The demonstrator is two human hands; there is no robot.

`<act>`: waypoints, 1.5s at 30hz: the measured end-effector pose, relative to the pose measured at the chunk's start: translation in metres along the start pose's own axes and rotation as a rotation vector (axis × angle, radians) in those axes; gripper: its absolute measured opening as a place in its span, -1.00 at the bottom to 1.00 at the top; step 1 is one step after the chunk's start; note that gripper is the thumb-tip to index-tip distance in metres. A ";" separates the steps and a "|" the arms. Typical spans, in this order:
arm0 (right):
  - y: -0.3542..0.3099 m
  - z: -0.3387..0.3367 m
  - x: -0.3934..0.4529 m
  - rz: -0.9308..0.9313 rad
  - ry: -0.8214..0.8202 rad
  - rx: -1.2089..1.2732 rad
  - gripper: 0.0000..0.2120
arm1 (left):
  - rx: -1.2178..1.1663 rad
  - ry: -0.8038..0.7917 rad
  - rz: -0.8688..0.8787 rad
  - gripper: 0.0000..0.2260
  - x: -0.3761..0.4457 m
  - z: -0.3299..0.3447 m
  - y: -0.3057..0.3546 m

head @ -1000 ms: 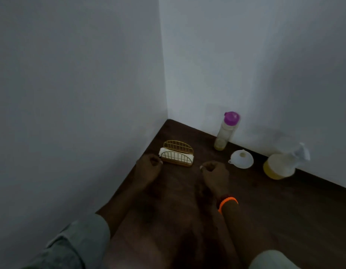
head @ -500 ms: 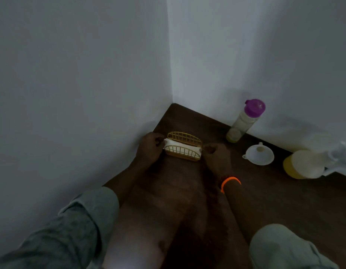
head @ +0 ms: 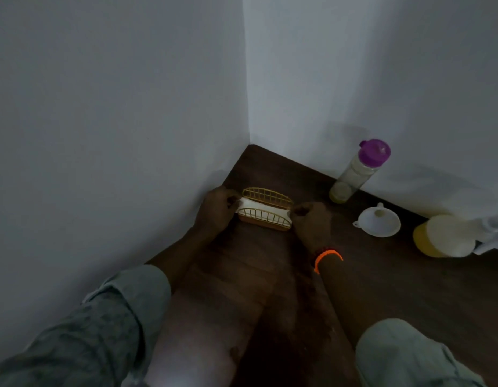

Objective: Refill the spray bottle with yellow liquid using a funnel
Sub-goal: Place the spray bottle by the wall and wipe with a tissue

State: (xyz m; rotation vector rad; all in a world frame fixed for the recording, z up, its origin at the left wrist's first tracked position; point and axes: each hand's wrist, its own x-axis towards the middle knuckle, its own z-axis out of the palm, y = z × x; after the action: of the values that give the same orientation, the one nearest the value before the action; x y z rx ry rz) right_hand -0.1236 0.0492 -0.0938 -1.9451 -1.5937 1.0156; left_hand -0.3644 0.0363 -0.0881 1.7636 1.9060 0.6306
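Dim view down onto a dark wooden table point(head: 409, 289) set into a corner of white walls. Two bare forearms reach in from the bottom. The left hand point(head: 214, 210) has its fingers curled, pinching the left end of the white napkins point(head: 256, 209) that stand in a small gold wire napkin holder point(head: 266, 210). The right hand point(head: 310, 219), with an orange bracelet point(head: 327, 256) on its wrist, has its fingers curled at the holder's right end, pinching the napkins there too. The holder's long axis runs from 10 to 4 o'clock.

At 3 o'clock from the holder, well apart, a white funnel point(head: 379, 220) sits with its wide mouth up. Farther toward 3 o'clock, at the frame's right edge, stands the spray bottle point(head: 448, 236), a squat body with yellow liquid at its base and its white sprayer head toward the right edge. At 1 o'clock, against the wall, a tall clear bottle point(head: 355, 174) with a purple cap stands upright, a little yellow liquid in its bottom.
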 end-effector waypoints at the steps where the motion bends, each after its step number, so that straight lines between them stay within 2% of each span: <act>1: 0.001 0.001 0.001 0.001 0.003 0.004 -0.84 | -0.004 0.003 0.001 -0.83 0.000 0.000 -0.001; 6: 0.008 0.005 0.003 0.064 0.013 -0.011 -0.79 | 0.014 -0.010 -0.013 -0.83 0.001 0.002 -0.002; 12: 0.008 0.005 0.001 0.020 0.023 -0.033 -0.80 | 0.064 -0.006 0.016 -0.87 -0.001 0.001 -0.001; 17: 0.009 0.001 -0.002 -0.023 0.005 -0.028 -0.82 | 0.113 0.022 0.110 -0.88 -0.008 -0.006 0.000; 25: 0.007 -0.011 -0.021 -0.074 0.050 0.095 -0.90 | 0.028 0.059 0.261 -0.94 -0.026 -0.028 0.007; 31: -0.015 -0.037 -0.046 -0.091 0.078 0.260 -0.97 | -0.133 0.133 0.213 -0.95 -0.039 -0.051 0.036; 36: -0.047 -0.079 -0.076 -0.146 0.155 0.462 -0.92 | -0.316 0.183 0.154 -0.97 -0.049 -0.074 0.068; 42: -0.063 -0.121 -0.120 -0.048 0.111 0.839 -0.93 | -0.661 0.152 -0.050 -0.93 -0.086 -0.079 0.106; 45: -0.057 -0.131 -0.147 -0.028 0.076 0.889 -0.86 | -0.805 0.096 -0.150 -0.90 -0.117 -0.070 0.123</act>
State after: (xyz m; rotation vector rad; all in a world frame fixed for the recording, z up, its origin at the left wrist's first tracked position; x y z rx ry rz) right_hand -0.0721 -0.0613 0.0711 -1.3097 -0.8692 1.3150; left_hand -0.3035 -0.0733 0.0462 1.0787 1.4927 1.2237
